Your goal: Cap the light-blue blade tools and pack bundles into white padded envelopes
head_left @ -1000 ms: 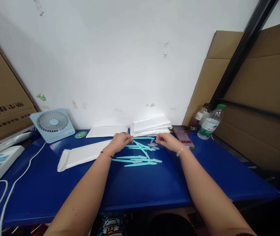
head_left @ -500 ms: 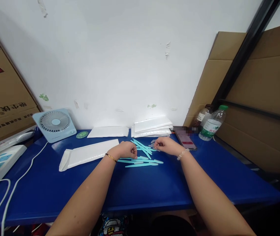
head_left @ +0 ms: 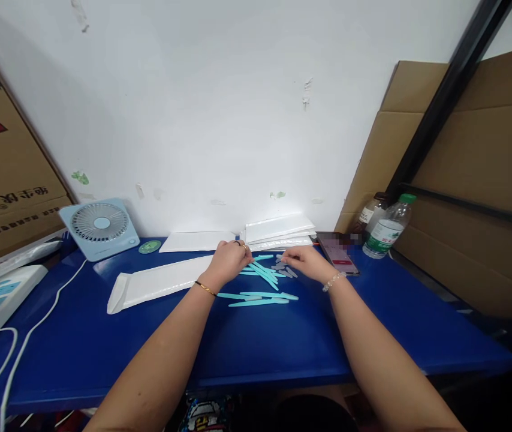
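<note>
Several slim turquoise sticks [head_left: 265,273] lie crossed in a pile at the middle of the blue table, and more turquoise sticks [head_left: 262,301] lie side by side nearer to me. My left hand [head_left: 232,260] pinches the end of a turquoise stick at the pile's upper left. Small grey translucent pieces [head_left: 288,270] are scattered right of the pile. Above them is my right hand [head_left: 300,261], thumb and fingertips closed at one grey piece. A white padded envelope [head_left: 157,282] lies left of my left hand, its near part folded.
Behind the hands lie another white envelope [head_left: 195,241] and a stack of envelopes [head_left: 278,233]. A phone [head_left: 339,253] and two bottles [head_left: 385,231] stand or lie at right. A fan [head_left: 101,227], power strip [head_left: 6,300] and white cable are at left.
My left hand has moved up and away from the nearer sticks to the upper edge of the pile. My right hand has shifted slightly up, showing more grey pieces.
</note>
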Demonstrator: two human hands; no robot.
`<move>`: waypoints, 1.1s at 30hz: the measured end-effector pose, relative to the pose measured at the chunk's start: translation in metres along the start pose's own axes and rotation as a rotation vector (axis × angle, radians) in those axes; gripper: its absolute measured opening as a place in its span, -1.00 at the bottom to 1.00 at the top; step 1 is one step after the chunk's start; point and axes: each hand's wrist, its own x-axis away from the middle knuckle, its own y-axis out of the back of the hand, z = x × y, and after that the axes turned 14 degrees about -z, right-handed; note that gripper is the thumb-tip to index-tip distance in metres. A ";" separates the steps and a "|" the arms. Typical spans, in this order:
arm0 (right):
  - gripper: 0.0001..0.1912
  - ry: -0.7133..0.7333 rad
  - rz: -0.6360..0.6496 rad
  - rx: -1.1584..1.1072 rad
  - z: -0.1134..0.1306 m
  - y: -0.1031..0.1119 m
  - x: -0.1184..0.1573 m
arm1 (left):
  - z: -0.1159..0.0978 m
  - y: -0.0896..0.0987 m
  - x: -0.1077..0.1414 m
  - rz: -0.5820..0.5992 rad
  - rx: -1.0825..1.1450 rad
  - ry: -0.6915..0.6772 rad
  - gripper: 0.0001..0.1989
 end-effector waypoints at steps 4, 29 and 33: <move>-0.73 -0.068 -0.022 0.116 -0.015 0.003 -0.002 | 0.003 -0.013 -0.002 -0.026 -0.032 0.005 -0.79; -0.90 -0.098 0.115 0.003 0.001 0.009 0.007 | 0.000 -0.003 0.006 0.143 0.109 -0.008 -0.65; -0.92 -0.166 0.049 0.097 -0.010 0.011 0.005 | 0.009 -0.008 0.006 0.136 0.075 0.048 -0.67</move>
